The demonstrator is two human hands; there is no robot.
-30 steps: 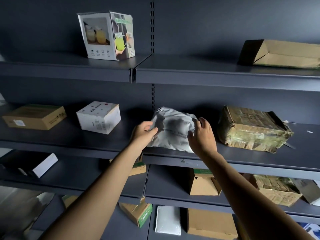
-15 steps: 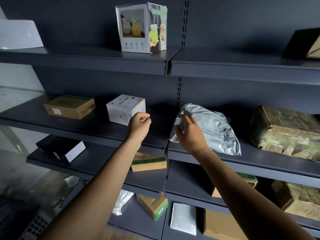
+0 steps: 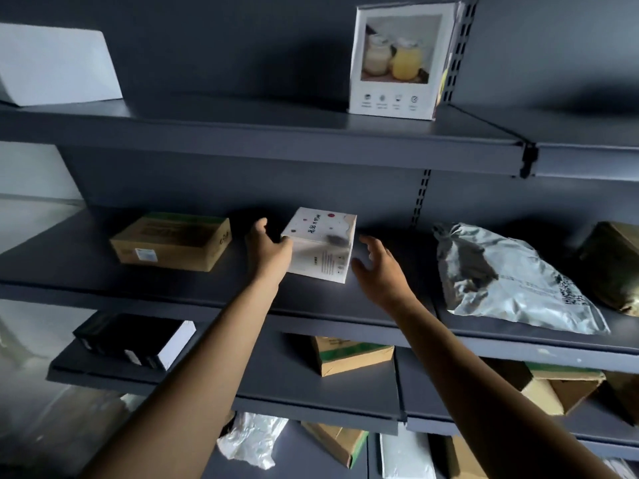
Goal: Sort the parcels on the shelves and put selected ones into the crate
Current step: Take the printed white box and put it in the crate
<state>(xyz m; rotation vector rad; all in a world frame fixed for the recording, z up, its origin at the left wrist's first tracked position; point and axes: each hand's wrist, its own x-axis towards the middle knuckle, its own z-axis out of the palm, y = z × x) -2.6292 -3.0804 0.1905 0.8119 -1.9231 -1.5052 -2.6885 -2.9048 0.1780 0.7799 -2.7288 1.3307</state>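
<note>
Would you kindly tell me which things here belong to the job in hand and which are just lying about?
In hand: white box, left hand at its left side, right hand open beside it.
Lying about: grey mailer bag, brown carton, black box, picture box.

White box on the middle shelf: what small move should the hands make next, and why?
Probably bring the right hand in against the right side of the white box. The left hand touches its left side, while the right hand is open and apart from it, so the box is not yet held between both hands for lifting off the shelf.
</note>
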